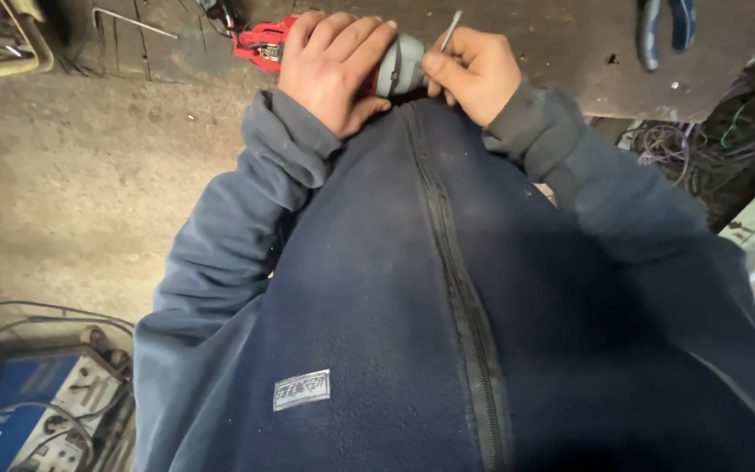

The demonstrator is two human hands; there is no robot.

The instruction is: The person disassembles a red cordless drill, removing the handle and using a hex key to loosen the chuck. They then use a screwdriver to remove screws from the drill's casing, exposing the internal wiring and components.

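Looking straight down the front of a dark blue zipped fleece jacket (412,332), the view catches both hands at the top centre of the frame, held tight against the person's chest. The left hand (332,68) lies over a red and grey handheld power tool (393,66), its fingers pressed together and curled across the tool's body; the red end of the tool pokes out to the left of the knuckles and the rounded grey end shows between the two hands. The right hand (474,72) sits just beside that grey end, its thumb and forefinger pinching a thin silver metal rod (451,31) that slants up and to the right.

Behind the hands, along the top edge, runs a dark, worn metal workbench (561,52); a pair of blue-handled pliers (664,28) lies on it at the upper right. A tangle of thin wires (701,144) fills the right edge, and a blue machine with cables (19,411) stands on the dusty floor at the lower left.
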